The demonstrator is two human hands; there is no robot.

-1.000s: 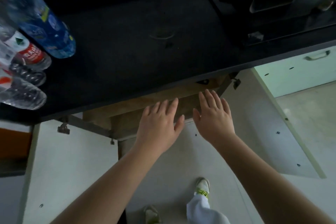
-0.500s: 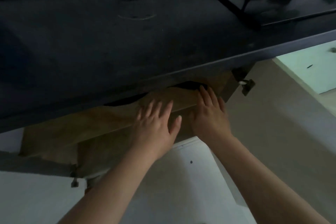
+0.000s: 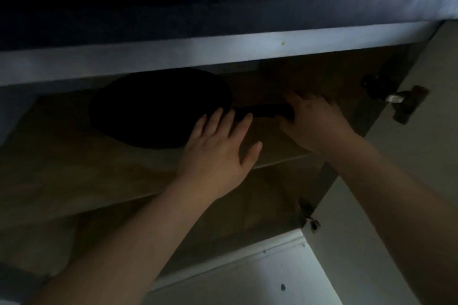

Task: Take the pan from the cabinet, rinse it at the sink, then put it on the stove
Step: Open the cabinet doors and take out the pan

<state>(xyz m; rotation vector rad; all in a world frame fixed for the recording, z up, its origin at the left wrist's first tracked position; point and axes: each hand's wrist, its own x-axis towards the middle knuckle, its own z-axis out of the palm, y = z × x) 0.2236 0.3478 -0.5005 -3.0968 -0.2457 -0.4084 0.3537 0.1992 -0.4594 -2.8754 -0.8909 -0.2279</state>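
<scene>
Pan (image 3: 158, 109) now visible on the shelf (image 3: 74, 156); right grip (image 3: 314, 121) curls round its handle (image 3: 265, 109), left grip (image 3: 218, 153) spread

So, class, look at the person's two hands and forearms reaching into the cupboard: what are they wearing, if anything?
Nothing that shows. The left hand and the right hand are bare, with no gloves, rings, watch or bracelet visible. Both forearms are bare as far as the picture's edge, so no sleeve appears. The light is dim, so small details such as the nails cannot be judged.
</scene>
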